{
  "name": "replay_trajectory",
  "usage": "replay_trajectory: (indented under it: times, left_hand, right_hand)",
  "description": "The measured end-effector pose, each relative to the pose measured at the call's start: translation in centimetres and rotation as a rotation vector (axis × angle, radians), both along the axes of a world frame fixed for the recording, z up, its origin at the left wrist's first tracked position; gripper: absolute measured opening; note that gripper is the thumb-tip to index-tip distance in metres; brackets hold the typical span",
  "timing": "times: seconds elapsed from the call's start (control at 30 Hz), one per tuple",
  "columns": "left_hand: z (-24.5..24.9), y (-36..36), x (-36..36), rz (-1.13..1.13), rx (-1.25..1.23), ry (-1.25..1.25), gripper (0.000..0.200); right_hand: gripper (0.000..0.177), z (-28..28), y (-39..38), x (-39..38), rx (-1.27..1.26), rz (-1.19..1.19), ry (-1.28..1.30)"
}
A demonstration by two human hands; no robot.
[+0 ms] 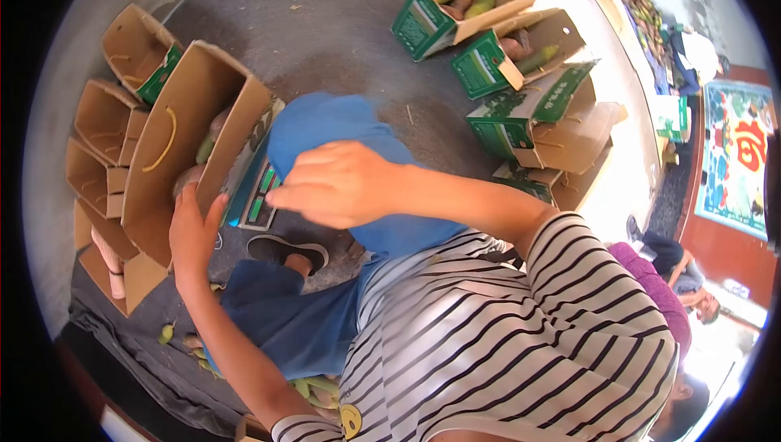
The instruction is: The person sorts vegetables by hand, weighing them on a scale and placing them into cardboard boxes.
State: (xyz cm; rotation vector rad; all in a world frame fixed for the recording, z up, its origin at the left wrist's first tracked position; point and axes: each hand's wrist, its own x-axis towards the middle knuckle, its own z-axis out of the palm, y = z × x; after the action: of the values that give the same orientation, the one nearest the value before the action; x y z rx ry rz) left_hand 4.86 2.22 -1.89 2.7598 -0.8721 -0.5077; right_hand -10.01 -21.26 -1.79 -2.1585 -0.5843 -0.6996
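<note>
My left hand [193,234] is at the near rim of a tall cardboard box [163,157] with a yellow cord handle. Its fingers reach over the rim and the thumb lies apart, on the outer side. Inside the box, partly hidden, are green and reddish oblong produce [207,142]. This box stands beside or on a digital scale [259,190] with green displays; where its base rests I cannot make out. My right hand [338,184] is held over my blue-clad knee, its index finger pointing at the scale panel and the other fingers curled, with nothing visible in them.
Several cardboard boxes [104,120] stand by the wall on the left. Green-printed boxes [423,23] of similar produce line the upper right. Loose produce [167,333] lies on dark cloth near my feet. Other people [691,283] are at the far right.
</note>
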Motion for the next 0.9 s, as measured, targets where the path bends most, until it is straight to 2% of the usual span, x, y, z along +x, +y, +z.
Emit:
replay_trajectory:
  times: [0.07, 0.27, 0.47, 0.57, 0.63, 0.67, 0.73, 0.8, 0.9]
  left_hand:
    - [-1.0, 0.8, 0.3, -0.018, 0.023, -0.050, 0.046]
    - [-2.4, 1.6, 1.2, -0.071, 0.095, -0.067, 0.033]
    - [-3.1, 1.6, 1.6, -0.104, 0.119, -0.137, 0.030]
    - [-4.8, 2.4, 2.5, -0.093, 0.073, -0.065, 0.029]
    - [-2.4, 0.6, 0.9, -0.024, 0.149, -0.136, 0.029]
    - [-2.7, 1.1, 1.1, -0.026, 0.150, -0.157, 0.031]
    - [-2.1, 1.4, 1.4, -0.013, 0.046, -0.114, 0.033]
    - [-0.5, 1.8, 2.4, 0.058, -0.213, -0.056, 0.035]
    - [1.2, 3.4, 4.2, 0.346, -0.402, -0.209, 0.038]
  right_hand:
    - [0.026, -0.4, 0.2, 0.3, -0.011, 0.003, -0.077]
    - [0.020, -0.8, 1.4, 0.5, -0.009, -0.057, -0.096]
    - [0.019, -0.7, 1.7, 0.1, -0.020, -0.071, -0.057]
    - [0.021, -0.9, 1.6, -0.1, -0.051, -0.083, -0.028]
    - [0.024, 0.0, 1.8, 0.4, -0.022, -0.063, -0.029]
    - [0.026, 0.4, 1.6, 0.5, 0.006, -0.070, -0.011]
    - [0.033, 0.1, 1.1, 0.7, -0.034, -0.074, -0.017]
    - [0.035, 0.3, 0.7, 0.9, 0.008, -0.052, -0.004]
    - [0.036, 0.5, 0.5, 0.9, -0.069, -0.075, 0.023]
